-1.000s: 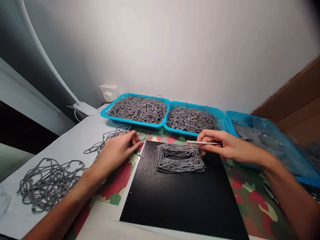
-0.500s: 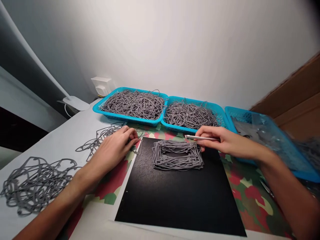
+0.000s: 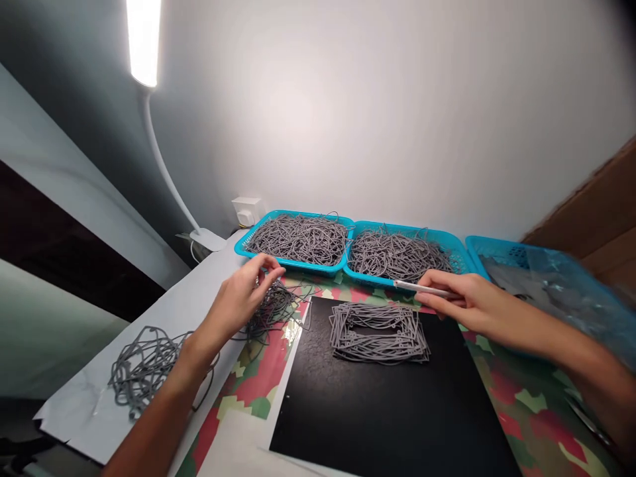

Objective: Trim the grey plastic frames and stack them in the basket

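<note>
My left hand (image 3: 248, 291) hovers over a tangle of thin dark grey loops (image 3: 273, 308) left of a black sheet (image 3: 372, 411). Its thumb and forefinger are pinched close together, and whatever lies between them is too small to make out. In my right hand (image 3: 457, 298) is a slim whitish pen-like stick (image 3: 422, 289), its blunt end pointing left. Below that stick, a neat stack of thin grey gasket-like frames (image 3: 380, 354) forms a rectangle with an open middle on the black sheet. The right hand is apart from the stack.
Two blue baskets (image 3: 293, 260) full of grey loops stand along the wall. A third blue basket (image 3: 477, 248) at right holds plastic bags. Another loose loop pile (image 3: 144, 371) lies at left. A lit lamp (image 3: 144, 46), a cardboard box (image 3: 591, 192) and a metal tool (image 3: 589, 421) flank the area.
The view has tilted up and swung left, bringing the lamp head into sight. My left hand has drawn back from the sheet's corner to above the tangle. The right hand still holds the stick.
</note>
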Tool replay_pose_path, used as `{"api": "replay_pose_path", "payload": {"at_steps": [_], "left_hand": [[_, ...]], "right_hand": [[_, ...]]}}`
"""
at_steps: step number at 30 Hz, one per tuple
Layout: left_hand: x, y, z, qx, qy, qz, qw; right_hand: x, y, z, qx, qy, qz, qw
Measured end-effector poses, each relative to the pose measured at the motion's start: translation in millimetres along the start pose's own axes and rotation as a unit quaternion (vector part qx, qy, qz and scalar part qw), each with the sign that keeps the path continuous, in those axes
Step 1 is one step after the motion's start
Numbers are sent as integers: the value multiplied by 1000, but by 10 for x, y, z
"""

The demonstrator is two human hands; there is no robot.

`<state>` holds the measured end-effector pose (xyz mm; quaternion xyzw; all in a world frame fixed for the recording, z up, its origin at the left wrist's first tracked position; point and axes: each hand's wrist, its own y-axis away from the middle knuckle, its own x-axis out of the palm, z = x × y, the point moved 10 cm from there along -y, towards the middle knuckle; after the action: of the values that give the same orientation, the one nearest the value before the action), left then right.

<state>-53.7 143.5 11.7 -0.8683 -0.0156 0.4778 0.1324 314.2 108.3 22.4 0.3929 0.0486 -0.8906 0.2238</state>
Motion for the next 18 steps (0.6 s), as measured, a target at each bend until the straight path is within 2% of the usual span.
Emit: {"api": "replay_pose_path", "payload": {"at_steps": [3,8,12,15,18], "left_hand": [[118,14,-5,19,3,63,998],[211,37,134,-13,-14,87,996],[218,28,206,-21,21,112,993],[82,-4,145,-14,79,84,993],[-178,-59,48,-1,152,-4,988]], "right_hand": [[46,-1,32,-3,6,9,1000],[146,0,42,-9,32,37,999],[198,-10,-20,-8,31,49,998],[225,-7,-17,-8,29,58,998],[201,18,66,-8,22,56,998]]}}
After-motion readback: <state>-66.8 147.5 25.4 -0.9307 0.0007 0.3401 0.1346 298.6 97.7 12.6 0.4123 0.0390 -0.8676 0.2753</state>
